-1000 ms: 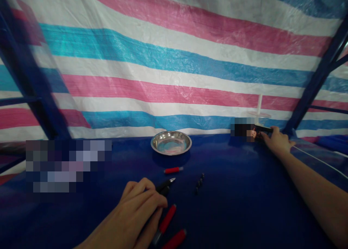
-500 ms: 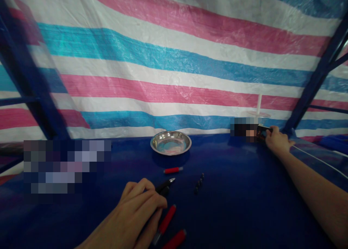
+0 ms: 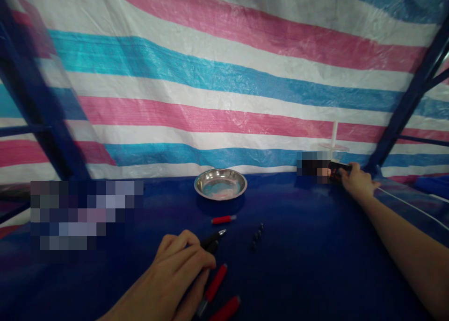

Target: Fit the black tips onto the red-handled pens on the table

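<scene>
The left hand [image 3: 178, 269], low in the frame left of centre, is curled shut around a black pen [image 3: 214, 237], whose tip pokes out past the fingers toward the upper right. Just below and right of that hand lie two red pens [image 3: 214, 283], one partly under the fingers, the other at the bottom edge. A red cap [image 3: 223, 219] lies above the black pen's tip, apart from it. A short row of small dark bits [image 3: 257, 232] sits to the right of the tip, near the middle of the frame.

The right hand [image 3: 358, 182], at the far right and mid-height, reaches out with the arm stretched; its fingers pinch a small dark device [image 3: 337, 168], partly blurred out.

All rests on a blue table [image 3: 315, 246]. A steel dish [image 3: 220, 183] stands at the table's back edge, centre frame, well apart from both hands. A striped tarp [image 3: 224, 78] fills the upper frame.
</scene>
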Available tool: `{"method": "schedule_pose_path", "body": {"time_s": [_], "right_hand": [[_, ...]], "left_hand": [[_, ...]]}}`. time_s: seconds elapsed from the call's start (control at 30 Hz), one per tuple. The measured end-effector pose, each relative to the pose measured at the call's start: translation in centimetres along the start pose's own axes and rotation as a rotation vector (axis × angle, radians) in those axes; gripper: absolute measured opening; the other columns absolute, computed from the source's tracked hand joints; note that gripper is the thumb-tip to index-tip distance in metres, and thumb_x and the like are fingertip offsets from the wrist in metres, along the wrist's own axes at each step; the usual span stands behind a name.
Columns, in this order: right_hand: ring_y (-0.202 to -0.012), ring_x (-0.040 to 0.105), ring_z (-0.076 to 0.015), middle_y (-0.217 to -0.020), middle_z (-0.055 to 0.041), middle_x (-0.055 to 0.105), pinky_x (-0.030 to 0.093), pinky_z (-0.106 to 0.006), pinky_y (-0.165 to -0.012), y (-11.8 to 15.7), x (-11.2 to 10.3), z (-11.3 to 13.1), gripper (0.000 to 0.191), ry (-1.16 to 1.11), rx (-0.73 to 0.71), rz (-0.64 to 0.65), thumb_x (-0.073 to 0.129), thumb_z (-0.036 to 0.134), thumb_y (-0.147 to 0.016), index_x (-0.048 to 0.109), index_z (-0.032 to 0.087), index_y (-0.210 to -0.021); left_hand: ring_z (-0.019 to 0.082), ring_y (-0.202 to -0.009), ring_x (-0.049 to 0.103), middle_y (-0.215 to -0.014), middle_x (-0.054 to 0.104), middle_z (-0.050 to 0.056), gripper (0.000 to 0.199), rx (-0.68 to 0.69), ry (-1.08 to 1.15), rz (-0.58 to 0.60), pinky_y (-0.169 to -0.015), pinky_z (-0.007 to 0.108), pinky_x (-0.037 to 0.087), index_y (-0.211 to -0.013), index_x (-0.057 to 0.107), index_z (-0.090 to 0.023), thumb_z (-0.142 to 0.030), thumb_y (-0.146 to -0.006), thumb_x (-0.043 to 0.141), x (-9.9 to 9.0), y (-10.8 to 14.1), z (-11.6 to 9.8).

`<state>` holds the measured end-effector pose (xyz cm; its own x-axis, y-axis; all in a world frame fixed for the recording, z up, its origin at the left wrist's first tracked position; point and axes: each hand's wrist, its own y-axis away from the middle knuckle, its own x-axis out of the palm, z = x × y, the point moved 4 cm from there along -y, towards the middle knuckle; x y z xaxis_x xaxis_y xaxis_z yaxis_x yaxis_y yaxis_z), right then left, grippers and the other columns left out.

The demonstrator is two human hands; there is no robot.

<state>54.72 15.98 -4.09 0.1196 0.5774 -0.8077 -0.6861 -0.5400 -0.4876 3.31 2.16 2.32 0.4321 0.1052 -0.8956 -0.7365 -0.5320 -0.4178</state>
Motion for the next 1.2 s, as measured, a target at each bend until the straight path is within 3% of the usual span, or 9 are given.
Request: {"method": "schedule_pose_path", "body": {"time_s": [1.2], "right_hand": [[-0.100, 0.046, -0.0327, -0.104, -0.0170, 0.054, 0.026, -0.053, -0.078, 0.14, 0.00, 0.13, 0.045, 0.013, 0.003, -0.014, 0.026, 0.045, -0.082, 0.035, 0.018, -0.117]], "left_hand": [[0.018, -0.076, 0.046, -0.080, 0.054, 0.002, 0.021, -0.004, 0.022, -0.003, -0.066, 0.028, 0.039, -0.086, 0.051, -0.019, -0.008, -0.081, 0.034, 0.00, 0.06, -0.08]]}}
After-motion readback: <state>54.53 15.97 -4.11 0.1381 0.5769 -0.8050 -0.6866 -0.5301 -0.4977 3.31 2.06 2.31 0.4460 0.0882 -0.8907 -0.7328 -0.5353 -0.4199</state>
